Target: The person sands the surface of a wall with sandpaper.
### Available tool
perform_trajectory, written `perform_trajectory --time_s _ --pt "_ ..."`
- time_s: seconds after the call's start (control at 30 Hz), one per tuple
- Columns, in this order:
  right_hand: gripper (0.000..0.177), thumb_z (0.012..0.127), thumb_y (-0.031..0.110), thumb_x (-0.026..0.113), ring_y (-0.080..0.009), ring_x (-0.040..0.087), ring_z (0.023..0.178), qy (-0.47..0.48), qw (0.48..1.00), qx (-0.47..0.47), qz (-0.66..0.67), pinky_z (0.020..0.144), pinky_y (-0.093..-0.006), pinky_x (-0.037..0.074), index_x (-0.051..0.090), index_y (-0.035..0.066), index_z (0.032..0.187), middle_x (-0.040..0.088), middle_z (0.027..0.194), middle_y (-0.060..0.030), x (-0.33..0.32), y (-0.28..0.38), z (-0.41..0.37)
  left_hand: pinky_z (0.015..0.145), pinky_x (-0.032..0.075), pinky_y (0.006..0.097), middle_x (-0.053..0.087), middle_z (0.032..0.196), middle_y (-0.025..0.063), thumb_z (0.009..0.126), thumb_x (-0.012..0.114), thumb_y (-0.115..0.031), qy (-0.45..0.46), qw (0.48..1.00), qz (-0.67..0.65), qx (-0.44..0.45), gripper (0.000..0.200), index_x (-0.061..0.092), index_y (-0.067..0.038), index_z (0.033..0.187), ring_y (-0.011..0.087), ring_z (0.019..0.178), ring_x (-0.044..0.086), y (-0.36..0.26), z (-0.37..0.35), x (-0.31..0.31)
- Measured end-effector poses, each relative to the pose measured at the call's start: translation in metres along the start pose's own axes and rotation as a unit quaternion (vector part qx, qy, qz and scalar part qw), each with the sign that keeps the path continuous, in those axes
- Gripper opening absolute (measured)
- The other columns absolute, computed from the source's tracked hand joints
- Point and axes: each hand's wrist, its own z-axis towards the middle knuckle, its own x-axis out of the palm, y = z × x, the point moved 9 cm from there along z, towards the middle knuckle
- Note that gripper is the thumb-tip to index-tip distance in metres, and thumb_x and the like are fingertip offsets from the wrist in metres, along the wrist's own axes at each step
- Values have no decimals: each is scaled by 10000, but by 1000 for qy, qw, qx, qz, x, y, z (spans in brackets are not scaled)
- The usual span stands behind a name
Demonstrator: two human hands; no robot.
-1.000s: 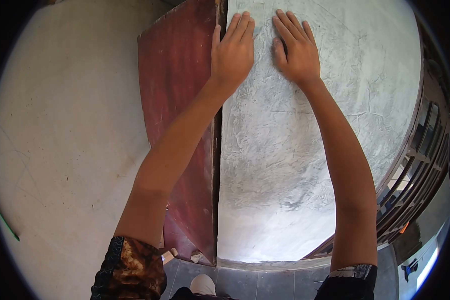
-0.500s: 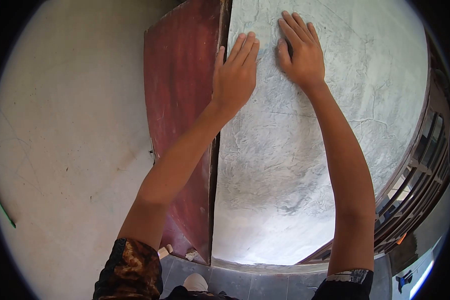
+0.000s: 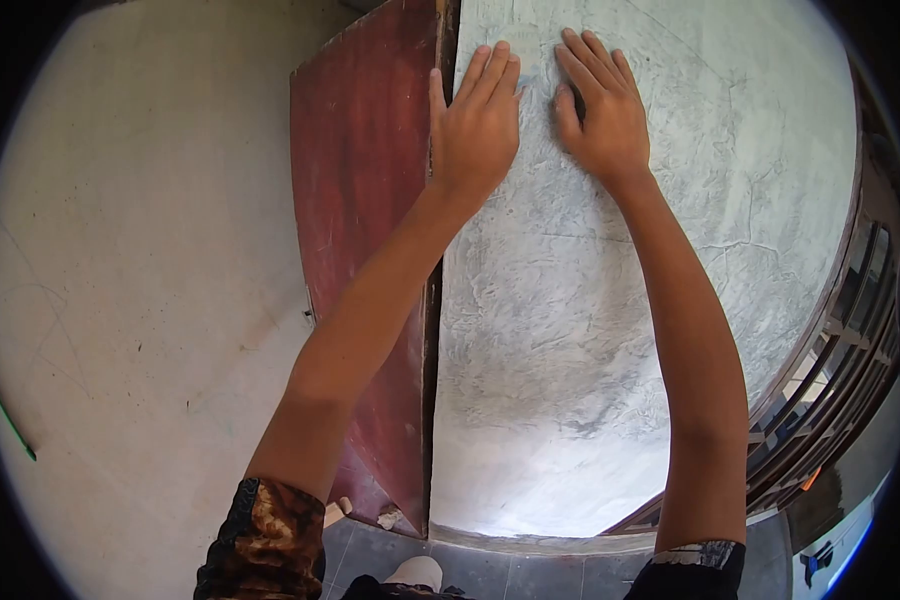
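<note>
Both arms reach up over a grey-white plastered surface [image 3: 570,330] with fine cracks and wrinkles. My left hand [image 3: 478,130] rests near its left edge, fingers stretched and thumb out over the dark gap beside a reddish-brown wooden panel [image 3: 365,190]. To its right, my right hand [image 3: 607,115] lies against the same surface, fingers extended and slightly apart, thumb held off to the side. Neither hand grips anything. How firmly the palms press cannot be seen.
A pale wall [image 3: 140,220] fills the left side, with a green strip [image 3: 10,415] low on it. Dark wooden window bars [image 3: 820,390] curve along the right. Grey floor tiles [image 3: 540,575] and small light chunks [image 3: 388,518] lie below.
My left hand has slid slightly upward on the plastered surface. My right hand stays in nearly the same place. The view has shifted a little.
</note>
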Motion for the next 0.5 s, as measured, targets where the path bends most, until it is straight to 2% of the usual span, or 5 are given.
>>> perform_trajectory --time_s 0.07,0.13,0.27,0.33,0.5 --pt "459 915 123 588 -307 480 1442 9 1000 4 -2 1235 -486 311 645 38 1363 573 1506 -106 1 1 -1 1108 396 637 590 1487 106 1006 610 -167 -36 999 -3 -3 346 653 -21 1317 255 1427 507 15 42 9" --pt "456 914 121 587 -308 483 1439 4 1000 3 9 1232 -485 315 649 41 1358 576 1504 -104 0 1 0 1114 389 640 592 1486 101 1006 606 -162 -40 999 -18 -6 344 653 -24 1318 253 1427 507 18 48 11" --pt "456 913 116 586 -311 487 1436 5 1000 -3 3 1230 -489 317 649 37 1357 578 1502 -109 1 2 -2 1098 410 625 607 1468 80 1009 584 -116 -9 999 -35 -36 349 644 -27 1341 272 1394 535 -2 -17 -5" --pt "455 913 116 583 -312 485 1438 -2 1000 -8 5 1228 -492 317 648 32 1355 577 1501 -112 0 1 -1 1097 413 622 605 1469 86 1010 584 -116 -6 999 -25 -23 351 641 -24 1343 275 1395 534 1 -16 -4" --pt "459 891 118 588 -303 494 1431 -7 1000 4 8 1227 -500 319 659 31 1336 590 1483 -124 2 0 -2 1119 385 632 575 1506 95 1000 600 -157 -44 998 -34 -15 363 648 -37 1339 244 1442 491 19 48 14"
